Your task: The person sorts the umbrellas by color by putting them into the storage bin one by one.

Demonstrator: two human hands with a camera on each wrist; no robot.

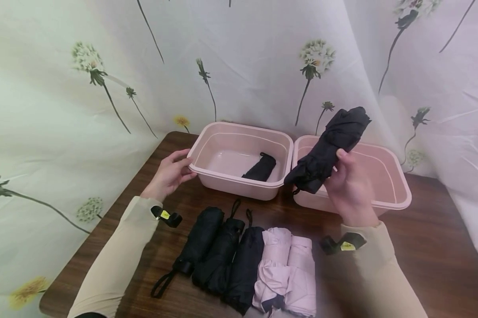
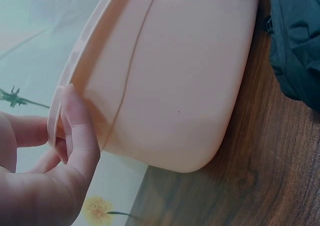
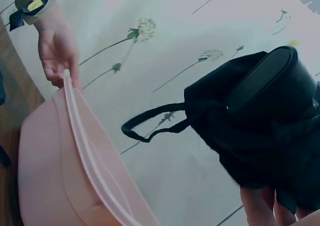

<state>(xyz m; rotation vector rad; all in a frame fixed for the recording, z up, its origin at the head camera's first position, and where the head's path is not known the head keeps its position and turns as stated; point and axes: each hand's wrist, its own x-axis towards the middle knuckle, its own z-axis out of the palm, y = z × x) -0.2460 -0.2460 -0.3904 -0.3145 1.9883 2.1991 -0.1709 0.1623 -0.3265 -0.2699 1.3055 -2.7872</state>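
Note:
My right hand (image 1: 351,187) grips a folded black umbrella (image 1: 334,143) by its middle, raised over the front of the right pink bin (image 1: 389,204). In the right wrist view the umbrella's dark handle end (image 3: 265,81) and its wrist loop (image 3: 150,118) point toward the left bin. At the left bin's (image 1: 239,187) near left corner, my left hand (image 1: 171,172) pinches the rim, thumb and fingers on either side of it in the left wrist view. Another black umbrella (image 1: 261,168) lies inside that left bin, at its right end.
Before the bins, three folded black umbrellas (image 1: 244,269) lie side by side on the brown wooden table (image 1: 429,247). Two pale pink umbrellas (image 1: 301,278) continue the row on the right. A dandelion-print cloth (image 1: 254,66) hangs behind the table.

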